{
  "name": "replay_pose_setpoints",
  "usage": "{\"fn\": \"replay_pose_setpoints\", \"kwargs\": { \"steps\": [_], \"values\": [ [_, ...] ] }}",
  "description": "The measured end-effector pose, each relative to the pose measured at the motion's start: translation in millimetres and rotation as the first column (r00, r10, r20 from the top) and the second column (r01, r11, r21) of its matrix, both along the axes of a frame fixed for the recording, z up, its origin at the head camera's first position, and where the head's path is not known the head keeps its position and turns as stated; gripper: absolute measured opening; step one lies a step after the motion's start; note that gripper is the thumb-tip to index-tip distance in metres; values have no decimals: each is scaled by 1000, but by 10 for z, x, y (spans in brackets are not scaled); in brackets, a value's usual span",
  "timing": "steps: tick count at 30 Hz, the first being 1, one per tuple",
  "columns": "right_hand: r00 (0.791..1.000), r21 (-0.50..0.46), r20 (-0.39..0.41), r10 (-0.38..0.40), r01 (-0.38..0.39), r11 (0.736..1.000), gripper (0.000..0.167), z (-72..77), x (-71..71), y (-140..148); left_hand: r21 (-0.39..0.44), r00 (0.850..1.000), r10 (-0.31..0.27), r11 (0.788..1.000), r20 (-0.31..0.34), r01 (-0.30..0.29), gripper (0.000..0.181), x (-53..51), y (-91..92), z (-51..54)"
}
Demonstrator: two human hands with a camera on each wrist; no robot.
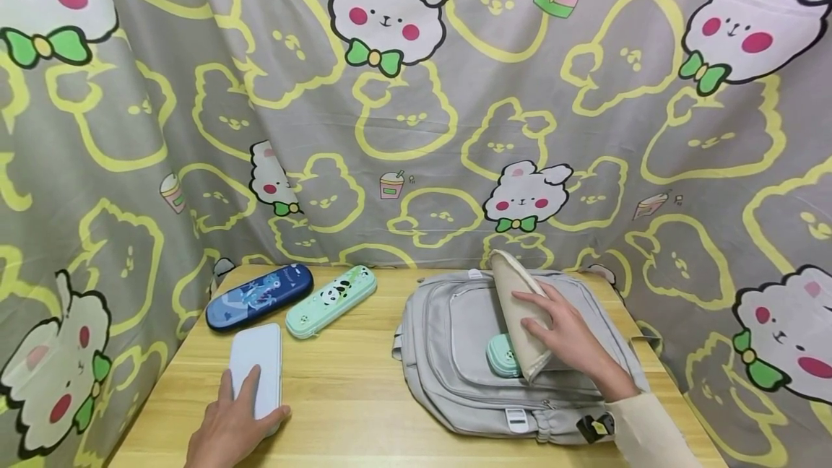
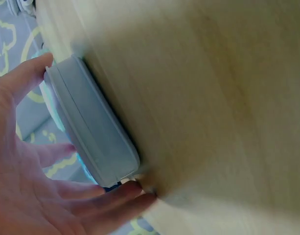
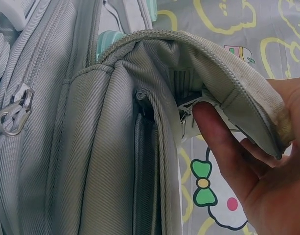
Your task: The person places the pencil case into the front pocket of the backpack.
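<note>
A pale blue-white case (image 1: 257,363) lies at the table's left front, with my left hand (image 1: 237,417) over its near end. The left wrist view has the case (image 2: 93,120) between the thumb and spread fingers of my left hand (image 2: 47,181). On the right, my right hand (image 1: 565,327) holds up the front flap (image 1: 520,309) of a grey backpack (image 1: 448,352). A mint case (image 1: 503,355) sticks out from beneath that flap. In the right wrist view the flap (image 3: 238,73) bends over the fingers of my right hand (image 3: 257,166), its pocket gaping.
A dark blue case (image 1: 260,297) and a green panda case (image 1: 331,302) lie side by side at the back left of the wooden table (image 1: 351,388). Behind the table hangs a patterned curtain (image 1: 416,128). Straps and a white buckle (image 1: 518,420) show at the backpack's near side.
</note>
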State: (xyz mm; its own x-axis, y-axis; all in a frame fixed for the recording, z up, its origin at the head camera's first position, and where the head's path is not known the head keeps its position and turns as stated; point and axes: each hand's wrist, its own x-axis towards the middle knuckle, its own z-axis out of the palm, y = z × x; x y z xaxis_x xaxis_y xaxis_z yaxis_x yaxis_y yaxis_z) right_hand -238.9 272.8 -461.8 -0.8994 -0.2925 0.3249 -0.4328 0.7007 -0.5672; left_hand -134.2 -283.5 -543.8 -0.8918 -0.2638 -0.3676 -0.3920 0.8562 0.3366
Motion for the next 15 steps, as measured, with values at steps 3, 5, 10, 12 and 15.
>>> {"fn": "replay_pose_setpoints", "kwargs": {
  "steps": [3,5,10,12,15],
  "values": [
    [1000,-4,-5,3,-3,1000,47,-9,-2,-3,-3,1000,1,1000,0,-1,130,14,3,5],
    [1000,-8,-6,5,-5,1000,47,-14,-2,-4,-7,1000,-3,1000,-2,3,129,20,3,3],
    [1000,-21,-1,11,-11,1000,47,-26,-2,-9,-16,1000,-1,1000,-2,1,129,23,4,-5],
    [1000,-24,-2,12,-12,1000,47,-28,0,-5,-21,1000,4,1000,2,-4,131,15,9,0],
    [1000,-28,-3,13,-13,1000,47,-32,2,2,-35,1000,12,999,7,-12,134,7,10,11]
  ]
}}
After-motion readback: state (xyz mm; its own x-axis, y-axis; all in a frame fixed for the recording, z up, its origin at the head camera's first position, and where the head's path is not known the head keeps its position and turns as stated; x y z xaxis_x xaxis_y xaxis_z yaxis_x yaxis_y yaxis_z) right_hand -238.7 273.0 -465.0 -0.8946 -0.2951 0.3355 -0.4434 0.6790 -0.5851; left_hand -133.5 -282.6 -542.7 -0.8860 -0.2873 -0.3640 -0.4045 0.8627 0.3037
